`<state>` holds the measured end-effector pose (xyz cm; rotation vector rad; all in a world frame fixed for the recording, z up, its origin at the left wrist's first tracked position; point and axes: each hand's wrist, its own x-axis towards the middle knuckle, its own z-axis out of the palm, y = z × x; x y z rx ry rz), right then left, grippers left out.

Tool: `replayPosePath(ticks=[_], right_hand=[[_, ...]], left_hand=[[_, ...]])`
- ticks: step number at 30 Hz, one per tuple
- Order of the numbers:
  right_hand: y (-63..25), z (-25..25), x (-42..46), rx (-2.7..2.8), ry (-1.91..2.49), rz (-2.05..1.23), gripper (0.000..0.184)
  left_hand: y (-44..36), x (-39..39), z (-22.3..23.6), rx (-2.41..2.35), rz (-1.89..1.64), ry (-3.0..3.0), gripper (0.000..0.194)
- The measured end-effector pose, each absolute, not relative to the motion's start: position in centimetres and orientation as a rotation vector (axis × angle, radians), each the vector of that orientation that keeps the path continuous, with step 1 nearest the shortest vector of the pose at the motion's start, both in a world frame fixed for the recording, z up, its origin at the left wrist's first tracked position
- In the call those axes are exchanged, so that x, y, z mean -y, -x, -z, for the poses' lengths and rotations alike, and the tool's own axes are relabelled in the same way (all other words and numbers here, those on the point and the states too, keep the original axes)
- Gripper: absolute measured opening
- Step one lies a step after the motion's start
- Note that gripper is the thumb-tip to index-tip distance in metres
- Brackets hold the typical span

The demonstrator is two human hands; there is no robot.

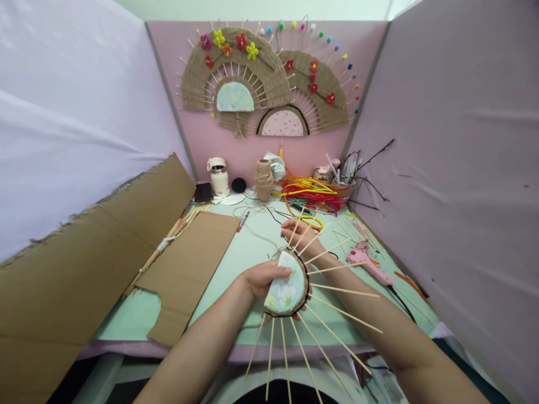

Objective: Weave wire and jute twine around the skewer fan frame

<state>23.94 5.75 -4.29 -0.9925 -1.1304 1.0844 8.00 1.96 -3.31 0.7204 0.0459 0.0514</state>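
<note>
My left hand (266,276) grips a half-round fan base (290,289) by its straight side, thumb on top and fingers underneath. The base is faced with pale floral cloth and edged in brown and black cord. Thin wooden sticks (343,290) spread out from its curved edge, towards me and to the right. Beyond the base, my right hand (301,233) is closed in a pinch, partly behind the upper sticks. A black cord (273,213) runs from the back of the table to its fingertips.
Cut cardboard (197,258) covers the table's left side. A pink glue gun (368,264) lies at right. Behind are a twine spool (264,180), coloured pipe cleaners (311,188), a white bottle (219,178) and twigs (370,182). Two decorated fans (191,84) hang on the back panel.
</note>
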Motion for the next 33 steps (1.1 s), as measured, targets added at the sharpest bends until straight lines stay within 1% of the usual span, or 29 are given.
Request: replayPosePath(ticks=[5,11,14,17,20,27,33], right_hand=[[-24.2,4.4,-5.8,1.135,1.042,-1.035,0.026],[-24.8,4.0,-6.0,1.088,1.033,-1.002,0.025],[-24.9,3.8,-5.9,1.074,1.016,-0.997,0.024],[-25.0,3.6,-5.9,1.068,1.010,-0.993,0.023],[-25.1,3.5,-5.8,1.075,1.006,-0.997,0.023],[-25.2,3.6,-5.8,1.079,0.991,-1.016,0.022],[-25.4,3.2,-5.8,1.039,0.953,-1.033,0.022]], left_hand=[[-8.2,-2.1,3.6,-0.091,-0.117,-0.673,0.048],[-8.3,-2.3,3.6,-0.317,-0.351,-0.822,0.039],[-8.4,-2.1,3.3,-0.367,-0.375,-0.822,0.045],[-8.5,-1.9,3.1,-0.351,-0.353,-0.816,0.052],[-8.5,-1.7,3.1,-0.314,-0.352,-0.822,0.054],[-8.4,-1.6,2.8,-0.186,-0.364,-0.841,0.055],[-8.4,-1.6,2.9,-0.173,-0.391,-0.842,0.050]])
